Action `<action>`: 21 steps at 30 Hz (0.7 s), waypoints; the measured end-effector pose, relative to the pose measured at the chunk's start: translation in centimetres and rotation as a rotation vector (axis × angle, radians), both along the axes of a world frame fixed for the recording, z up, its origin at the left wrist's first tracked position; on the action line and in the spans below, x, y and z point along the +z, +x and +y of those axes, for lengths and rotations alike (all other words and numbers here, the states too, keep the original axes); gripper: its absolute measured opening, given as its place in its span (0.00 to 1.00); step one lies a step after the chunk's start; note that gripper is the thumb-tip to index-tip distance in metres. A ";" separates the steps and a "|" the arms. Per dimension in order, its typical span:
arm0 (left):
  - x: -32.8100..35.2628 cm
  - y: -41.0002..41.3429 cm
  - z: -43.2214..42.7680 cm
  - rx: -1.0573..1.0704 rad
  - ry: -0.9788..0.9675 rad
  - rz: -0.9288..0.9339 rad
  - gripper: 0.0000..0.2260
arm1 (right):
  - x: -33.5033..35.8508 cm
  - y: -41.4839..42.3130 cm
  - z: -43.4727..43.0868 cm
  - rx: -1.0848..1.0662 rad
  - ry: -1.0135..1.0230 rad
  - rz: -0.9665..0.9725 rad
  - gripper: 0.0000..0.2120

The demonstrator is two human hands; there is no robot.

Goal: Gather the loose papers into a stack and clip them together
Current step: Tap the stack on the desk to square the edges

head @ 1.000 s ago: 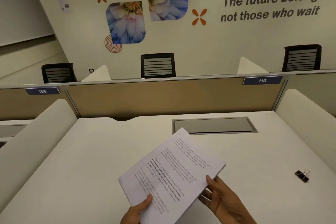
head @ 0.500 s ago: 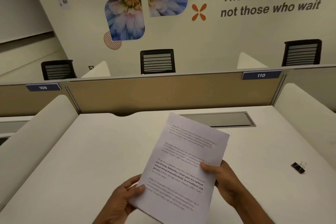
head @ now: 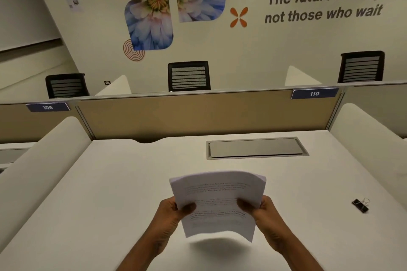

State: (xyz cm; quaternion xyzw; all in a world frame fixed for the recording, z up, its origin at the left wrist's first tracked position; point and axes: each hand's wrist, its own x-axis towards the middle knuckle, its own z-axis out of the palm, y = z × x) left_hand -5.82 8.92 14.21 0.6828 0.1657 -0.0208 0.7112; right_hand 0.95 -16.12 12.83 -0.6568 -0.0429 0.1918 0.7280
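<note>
A stack of printed white papers [head: 218, 196] is held upright above the white desk [head: 110, 193], squared to me, bowed slightly, its lower edge just off the surface with a shadow beneath. My left hand [head: 174, 211] grips the stack's left edge and my right hand [head: 262, 209] grips its right edge, thumbs on the front page. A black binder clip [head: 360, 205] with silver handles lies on the desk well to the right of my right hand, untouched.
A grey cable hatch [head: 256, 148] is set into the desk behind the papers. White side dividers [head: 39, 156] and a tan back partition [head: 187, 114] enclose the desk. Black chairs [head: 188, 76] stand beyond the partition.
The stack went from a tilted diagonal hold to upright and square. Both hands shifted to its side edges and moved forward, lowering the stack toward the desk.
</note>
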 end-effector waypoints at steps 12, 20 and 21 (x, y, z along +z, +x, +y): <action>0.9 0.9 -1.6 -0.029 0.027 0.033 0.10 | -0.9 -0.8 0.4 -0.082 -0.092 0.013 0.07; 1.7 1.1 -1.8 0.028 -0.002 -0.003 0.09 | -0.1 -1.3 0.6 -0.080 -0.055 -0.008 0.13; 1.7 1.1 -1.7 0.048 -0.006 0.001 0.08 | 0.0 -1.3 0.6 -0.071 -0.068 -0.006 0.13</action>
